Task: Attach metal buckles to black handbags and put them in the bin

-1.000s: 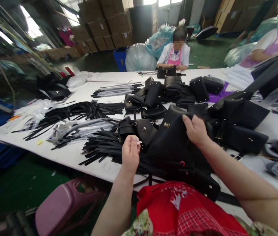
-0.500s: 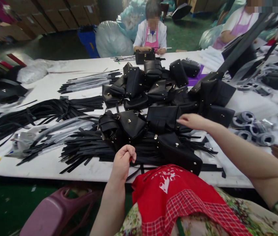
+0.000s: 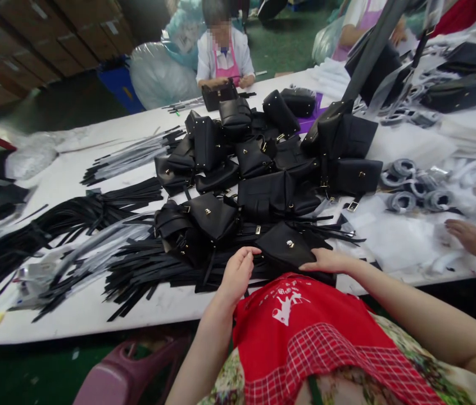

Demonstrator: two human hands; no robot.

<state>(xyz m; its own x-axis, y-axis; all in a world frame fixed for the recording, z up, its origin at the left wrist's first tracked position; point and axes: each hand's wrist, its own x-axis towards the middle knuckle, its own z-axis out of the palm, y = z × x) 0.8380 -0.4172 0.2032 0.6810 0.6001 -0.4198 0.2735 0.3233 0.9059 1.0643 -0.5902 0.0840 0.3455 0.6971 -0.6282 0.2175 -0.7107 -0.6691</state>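
Nearest the body, above the red apron (image 3: 305, 332), both hands rest on one small black bag (image 3: 288, 250) lying at the near edge of the white table (image 3: 73, 304). The left hand (image 3: 238, 275) curls loosely around the bag's left corner, fingers half bent, more cupping than clamping; the right hand (image 3: 326, 261) lies flat and open along its right side, pressing rather than gripping. The bag sits on top of a loose heap of black straps (image 3: 149, 264), and that is the likely trouble: a pull on the bag could drag straps over the table's edge, or a buckle could snag one. With neither hand closed firmly, the bag could also slip toward the lap. To the right, another person's hand (image 3: 469, 236) works on clear plastic sheets (image 3: 393, 242), close enough for elbows to clash. Farther off, the stacked pile of finished bags (image 3: 271, 152) leans unevenly and might topple if jostled.
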